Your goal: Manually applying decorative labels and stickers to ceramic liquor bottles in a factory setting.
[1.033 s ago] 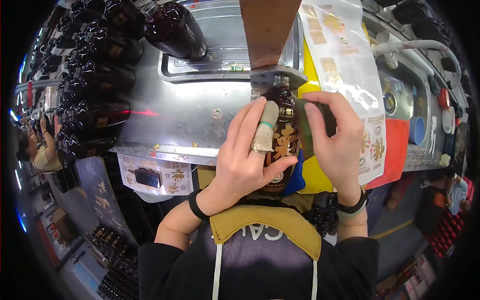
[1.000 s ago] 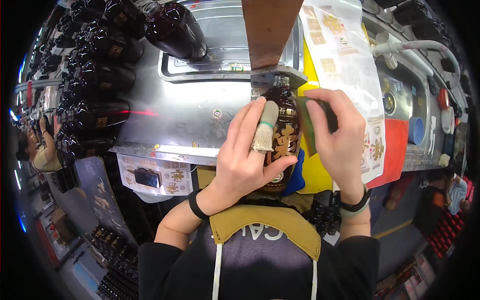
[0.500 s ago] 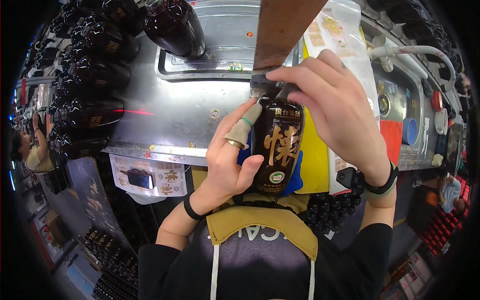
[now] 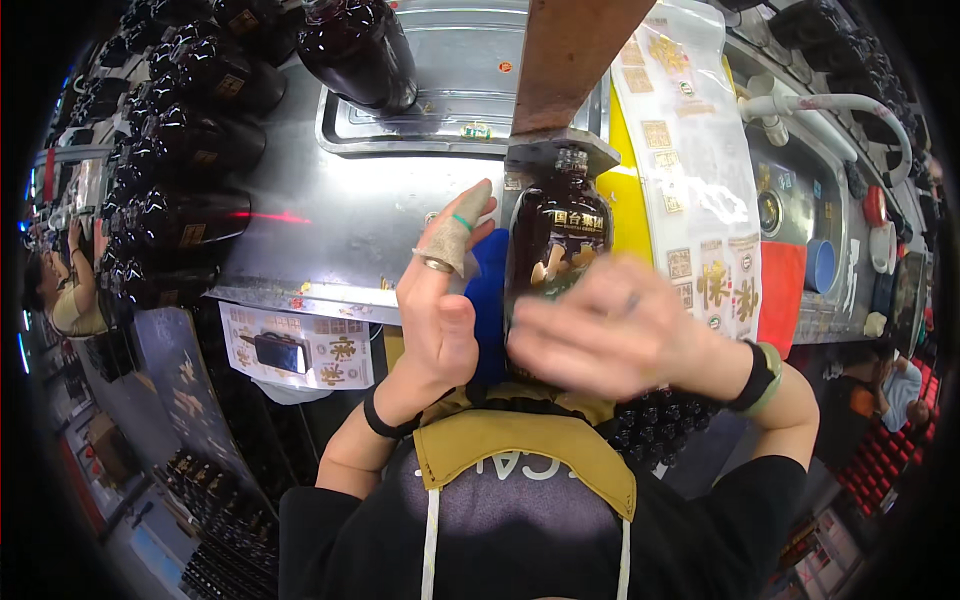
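A dark glossy bottle [image 4: 540, 225] with gold lettering lies in front of me, its neck pointing away into a notched grey rest [image 4: 595, 150] below a brown board [image 4: 572, 65]. My right hand [image 4: 610, 335], smeared by motion, is over the bottle's lower front and hides most of its large gold lettering. Whether its fingers hold anything cannot be made out. Left of the bottle and apart from it, my left hand [image 4: 437, 295] is open with fingers stretched out. A fabric finger cover [image 4: 447, 245] and a ring are on it. Beneath the bottle's left side shows a blue cloth [image 4: 488, 270].
Dark bottles [image 4: 195, 225] crowd the left side. Another bottle [image 4: 358, 55] stands on a metal tray [image 4: 440, 145] at the back. Printed sticker sheets [image 4: 690, 190] lie over a yellow sheet [image 4: 628, 215] on the right, near a sink [image 4: 800, 180] and blue cup [image 4: 820, 263]. A phone [image 4: 281, 352] lies front left.
My right hand has come down from the bottle's neck to its lower front. My left hand has moved left, off the bottle, and its fingers are straighter.
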{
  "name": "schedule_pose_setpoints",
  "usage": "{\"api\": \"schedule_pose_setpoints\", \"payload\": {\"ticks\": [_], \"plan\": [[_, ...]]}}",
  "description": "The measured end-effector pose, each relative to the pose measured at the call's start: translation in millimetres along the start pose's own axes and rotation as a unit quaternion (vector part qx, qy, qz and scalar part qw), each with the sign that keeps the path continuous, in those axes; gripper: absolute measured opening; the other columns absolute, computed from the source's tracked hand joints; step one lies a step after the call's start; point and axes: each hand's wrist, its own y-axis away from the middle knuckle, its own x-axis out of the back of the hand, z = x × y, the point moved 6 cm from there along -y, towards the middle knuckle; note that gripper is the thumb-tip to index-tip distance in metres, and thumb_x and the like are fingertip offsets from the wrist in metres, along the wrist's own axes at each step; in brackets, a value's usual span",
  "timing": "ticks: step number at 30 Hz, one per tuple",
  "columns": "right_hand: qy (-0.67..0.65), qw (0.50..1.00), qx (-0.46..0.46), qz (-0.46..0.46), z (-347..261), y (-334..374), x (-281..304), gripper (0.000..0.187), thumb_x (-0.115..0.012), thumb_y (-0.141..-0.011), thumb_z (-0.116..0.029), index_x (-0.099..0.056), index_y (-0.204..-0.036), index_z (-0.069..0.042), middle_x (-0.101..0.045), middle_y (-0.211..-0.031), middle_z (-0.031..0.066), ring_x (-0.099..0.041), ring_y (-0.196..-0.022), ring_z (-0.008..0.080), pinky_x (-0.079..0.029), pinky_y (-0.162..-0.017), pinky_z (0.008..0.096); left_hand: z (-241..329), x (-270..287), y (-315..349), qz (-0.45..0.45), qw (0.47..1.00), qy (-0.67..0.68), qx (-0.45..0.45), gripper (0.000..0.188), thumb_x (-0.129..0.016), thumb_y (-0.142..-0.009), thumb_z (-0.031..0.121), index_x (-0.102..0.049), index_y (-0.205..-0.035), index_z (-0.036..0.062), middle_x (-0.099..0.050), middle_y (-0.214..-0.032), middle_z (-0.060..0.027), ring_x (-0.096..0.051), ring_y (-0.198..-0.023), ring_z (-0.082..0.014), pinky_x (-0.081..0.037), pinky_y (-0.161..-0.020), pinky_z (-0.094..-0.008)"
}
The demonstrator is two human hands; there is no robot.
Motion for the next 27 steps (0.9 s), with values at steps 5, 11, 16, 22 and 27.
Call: {"api": "schedule_pose_setpoints", "payload": {"ticks": [5, 11, 16, 22, 27], "plan": [[0.072, 0.994, -0.077, 0.02, 30.4, -20.5, 3.7, 0.019, -0.073, -0.079, -0.021, -0.069, -0.093, -0.01, -0.059, -0.077, -0.0012, -0.057, -0.075, 0.0189, -0.047, -0.071, 0.036, 6.1, 4.2, 8.8, 0.02, 0.999, -0.014, 0.048, 0.12, -0.013, -0.087, 0.092, -0.045, -0.152, -0.0035, -0.053, -0.148, -0.0211, -0.055, -0.134, -0.033, -0.044, -0.111, -0.0466], [0.008, 0.999, 0.025, 0.018, -5.0, 25.7, 4.4, 0.019, -0.08, -0.077, -0.015, -0.075, -0.096, -0.016, -0.074, -0.094, -0.0026, -0.06, -0.077, 0.018, -0.048, -0.071, 0.0345, 2.8, -5.5, 16.6, -0.017, 1.0, 0.005, -0.003, 0.116, -0.016, -0.09, 0.089, -0.042, -0.152, -0.0055, -0.053, -0.147, -0.024, -0.056, -0.133, -0.0346, -0.044, -0.111, -0.0462], [-0.083, 0.937, -0.284, 0.184, 16.0, 45.5, 23.6, 0.021, -0.076, -0.088, -0.002, -0.07, -0.108, -0.004, -0.07, -0.091, 0.0065, -0.059, -0.068, 0.0162, -0.049, -0.063, 0.0273, 19.0, -20.7, 14.5, -0.076, 0.954, -0.235, -0.171, 0.097, -0.056, -0.087, 0.078, -0.059, -0.138, -0.0037, -0.049, -0.146, -0.0275, -0.051, -0.128, -0.0443, -0.042, -0.107, -0.051], [-0.18, 0.802, -0.492, 0.286, 39.8, 55.2, -3.9, 0.018, -0.065, -0.097, -0.002, -0.067, -0.116, -0.001, -0.071, -0.095, 0.0101, -0.064, -0.074, 0.0162, -0.051, -0.068, 0.0294, 25.2, -23.3, 17.3, -0.057, 0.94, -0.254, -0.222, 0.09, -0.069, -0.081, 0.069, -0.063, -0.129, -0.007, -0.048, -0.146, -0.0299, -0.057, -0.119, -0.0474, -0.049, -0.1, -0.052], [-0.068, 0.834, -0.47, 0.282, 40.1, 60.8, -7.4, 0.016, -0.065, -0.097, -0.006, -0.068, -0.111, -0.001, -0.071, -0.099, 0.015, -0.07, -0.085, 0.0312, -0.053, -0.075, 0.0372, 35.3, -29.0, 21.5, -0.043, 0.92, -0.314, -0.229, 0.093, -0.073, -0.078, 0.066, -0.062, -0.128, -0.0104, -0.05, -0.145, -0.0317, -0.057, -0.12, -0.0493, -0.049, -0.101, -0.0524]]}}
